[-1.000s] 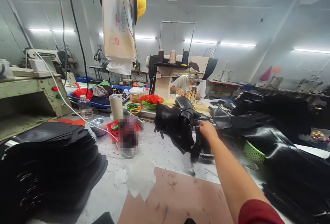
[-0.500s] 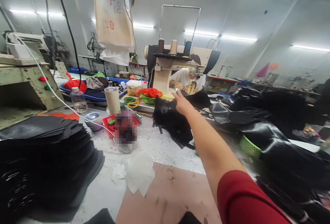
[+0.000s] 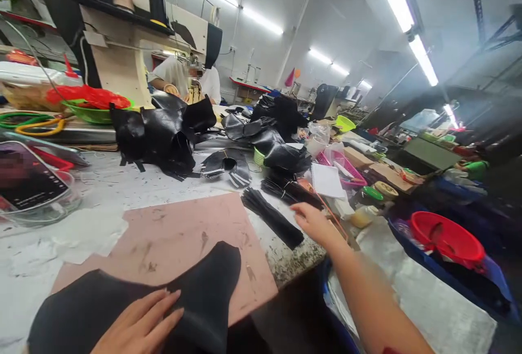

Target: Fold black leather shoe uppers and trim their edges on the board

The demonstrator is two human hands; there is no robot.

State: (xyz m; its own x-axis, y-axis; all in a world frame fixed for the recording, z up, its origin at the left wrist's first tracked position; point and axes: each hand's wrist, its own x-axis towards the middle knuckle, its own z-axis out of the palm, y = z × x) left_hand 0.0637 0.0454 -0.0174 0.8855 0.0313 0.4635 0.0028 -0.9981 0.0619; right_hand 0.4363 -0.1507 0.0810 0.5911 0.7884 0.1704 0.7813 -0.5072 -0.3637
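Observation:
A curved black leather piece (image 3: 212,294) lies partly over the pink mat (image 3: 183,229) at the near edge of the table. My left hand (image 3: 142,321) rests on that piece with its fingers stretched out flat. Over the table's right edge is my right hand (image 3: 314,222), its fingers bent and nothing visible in them. It is nearest to a bundle of thin black strips (image 3: 273,218). A second dark bundle (image 3: 289,190) lies just behind it.
Black leather parts (image 3: 155,131) are heaped by a sewing machine (image 3: 122,66), where a person in a light shirt sits beyond. A phone (image 3: 30,177) stands at left. Right are a notebook (image 3: 327,180), jars (image 3: 364,215) and a red basin (image 3: 446,240).
The view has swung right and down. My right hand has left the leather heap by the machine and come back to the table's right edge. My left hand has come into view on the black piece.

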